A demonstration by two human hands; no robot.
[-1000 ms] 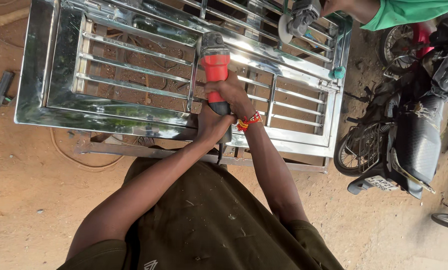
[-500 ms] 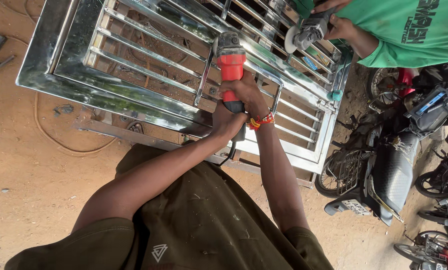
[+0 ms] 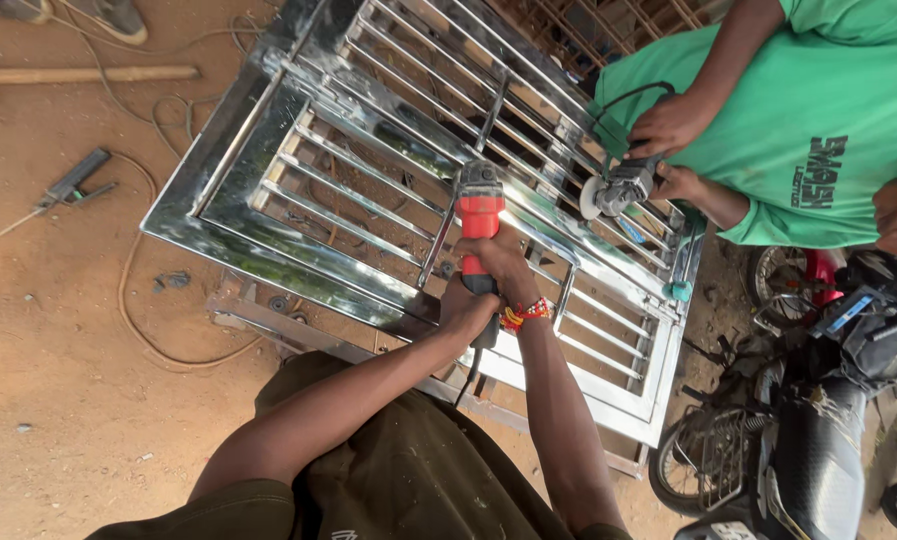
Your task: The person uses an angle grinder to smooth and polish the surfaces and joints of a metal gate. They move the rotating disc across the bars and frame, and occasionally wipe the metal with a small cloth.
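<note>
On the dirt ground, seen from above, we count:

- One shiny steel gate (image 3: pixel 268 215), lying flat on a low metal stand, with a framed border and rows of thin bars.
- One red grinder (image 3: pixel 479 212), in our two hands, its grey head set down on a bar near the middle of the gate.
- Our left hand (image 3: pixel 465 308): fingers closed around the rear end of the red grinder, where a black cord leaves it.
- Our right hand (image 3: pixel 503 265): fingers wrapped around the red body just ahead of the left hand; a beaded band (image 3: pixel 524 314) sits on that wrist.
- One co-worker in a green shirt (image 3: pixel 818 120) at the far side, two hands gripping one grey grinder (image 3: pixel 616 188), its disc against the gate.
- One hammer (image 3: pixel 78 75) with a wooden handle, well apart at upper left.
- One small hand tool (image 3: pixel 68 185) on the dirt left of the gate; we cannot tell its kind.
- One cable (image 3: pixel 133 300) looping over the ground.
- One motorcycle (image 3: pixel 818 440), parked at lower right, just beside the gate's corner.
</note>
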